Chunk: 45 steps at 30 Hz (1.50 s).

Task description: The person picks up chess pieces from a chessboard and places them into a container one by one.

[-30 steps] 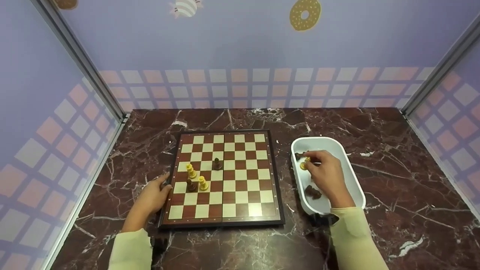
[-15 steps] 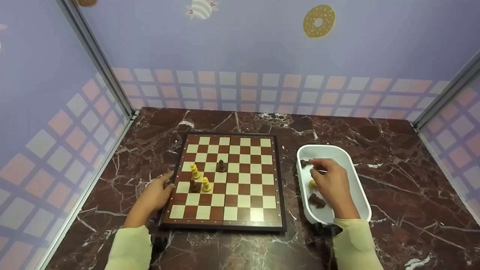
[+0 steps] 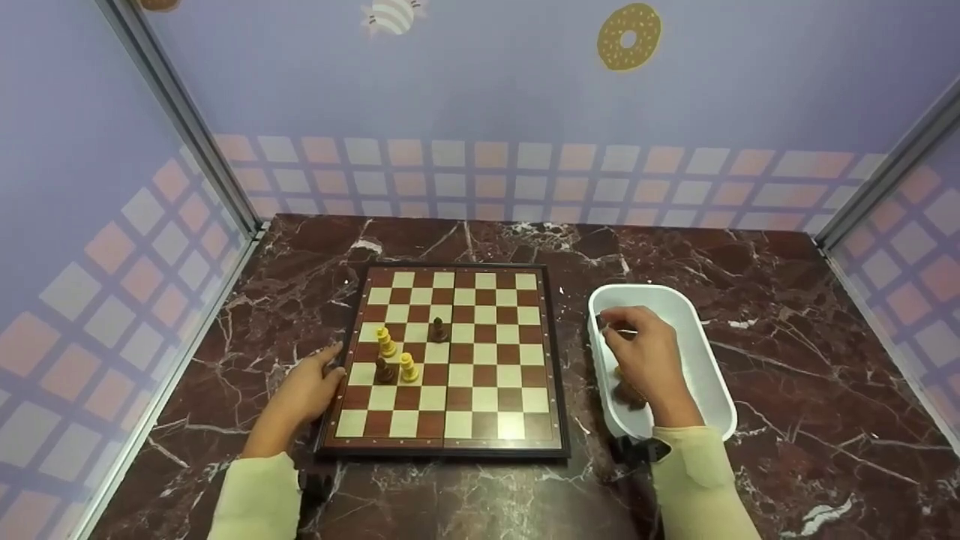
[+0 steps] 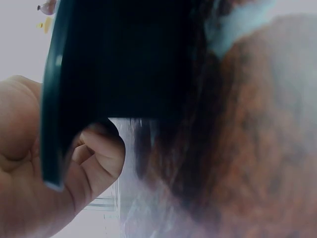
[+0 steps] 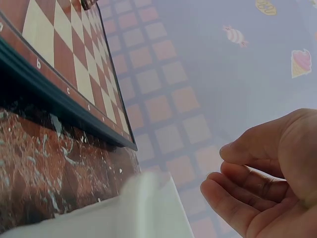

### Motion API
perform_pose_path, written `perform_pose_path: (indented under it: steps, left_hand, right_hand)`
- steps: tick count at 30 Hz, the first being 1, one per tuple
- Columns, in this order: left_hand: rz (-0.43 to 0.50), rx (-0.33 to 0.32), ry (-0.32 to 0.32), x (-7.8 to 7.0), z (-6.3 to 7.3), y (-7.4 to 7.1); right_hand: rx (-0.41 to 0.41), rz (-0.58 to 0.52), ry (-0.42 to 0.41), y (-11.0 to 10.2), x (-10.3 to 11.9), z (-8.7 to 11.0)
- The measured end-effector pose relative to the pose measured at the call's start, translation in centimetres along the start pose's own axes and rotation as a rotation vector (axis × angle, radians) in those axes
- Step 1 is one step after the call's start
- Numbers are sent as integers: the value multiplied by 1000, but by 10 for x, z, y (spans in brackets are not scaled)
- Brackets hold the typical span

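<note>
A brown-and-cream chessboard point(image 3: 499, 364) lies flat on the table. On its left half stand two yellow chess pieces, one taller point(image 3: 385, 342) and one shorter point(image 3: 408, 368), and two dark ones, near point(image 3: 384, 370) and far point(image 3: 438, 330). My left hand point(image 3: 306, 388) rests on the table, fingers against the board's left edge. Over the white tray point(image 3: 705, 360) is my right hand point(image 3: 651, 356), thumb and fingertips bent close together. No piece shows between them in the right wrist view. A dark piece point(image 3: 628, 396) in the tray is partly hidden by the hand.
The marble table point(image 3: 810, 352) runs to a purple back wall point(image 3: 487, 97) with a pink-and-white check band. Side panels stand at left point(image 3: 97, 225) and right. A strip of table lies between the board and the tray's raised rim.
My right hand has shifted slightly within the tray, its fingertips staying near the left wall. The left hand and the pieces on the board stay put; the head view has swayed a little.
</note>
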<state>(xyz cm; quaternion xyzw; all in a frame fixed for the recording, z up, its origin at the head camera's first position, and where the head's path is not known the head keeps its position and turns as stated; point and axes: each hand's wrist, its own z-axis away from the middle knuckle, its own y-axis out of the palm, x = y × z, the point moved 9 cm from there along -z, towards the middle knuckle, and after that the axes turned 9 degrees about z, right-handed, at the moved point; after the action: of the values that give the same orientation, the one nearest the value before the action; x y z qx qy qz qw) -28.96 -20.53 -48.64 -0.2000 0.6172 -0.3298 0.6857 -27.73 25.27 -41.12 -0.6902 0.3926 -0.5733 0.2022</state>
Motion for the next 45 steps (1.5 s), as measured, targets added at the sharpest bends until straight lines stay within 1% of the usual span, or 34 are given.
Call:
perform_pose_path:
  steps: [4, 8, 15, 18, 22, 25, 30, 33, 37, 41, 43, 45]
  left_hand:
    - [0, 2, -6, -1, 0, -1]
    - [-2, 9, -16, 0, 0, 0]
    - [-11, 10, -20, 1, 0, 0]
    - [-5, 9, -23, 2, 0, 0]
    - [4, 13, -40, 4, -1, 0]
    - [15, 16, -52, 5, -2, 0]
    - [10, 3, -38, 4, -1, -1]
    - [3, 11, -20, -1, -5, 4]
    - [-3, 31, -16, -4, -10, 10]
    - [3, 50, -36, -1, -10, 10]
    - [0, 53, -48, 3, -7, 8]
    - [-13, 47, -44, 4, -4, 5]
  right_hand:
    - [-3, -28, -16, 2, 6, -1]
    - [-1, -32, -47, 5, 14, -1]
    - [12, -9, -51, 13, 25, -1]
    - [32, -23, -57, 17, 30, 0]
    - [45, -55, -85, 22, 38, 0]
    - [42, -55, -114, 25, 44, -1]
    - [46, -56, -144, 30, 52, -2]
    - [52, -57, -139, 31, 51, 0]
    - [49, -69, -133, 33, 51, 1]
    - [36, -63, -156, 42, 59, -1]
    - [51, -60, -178, 49, 65, -1]
    - [82, -79, -188, 57, 69, -2]
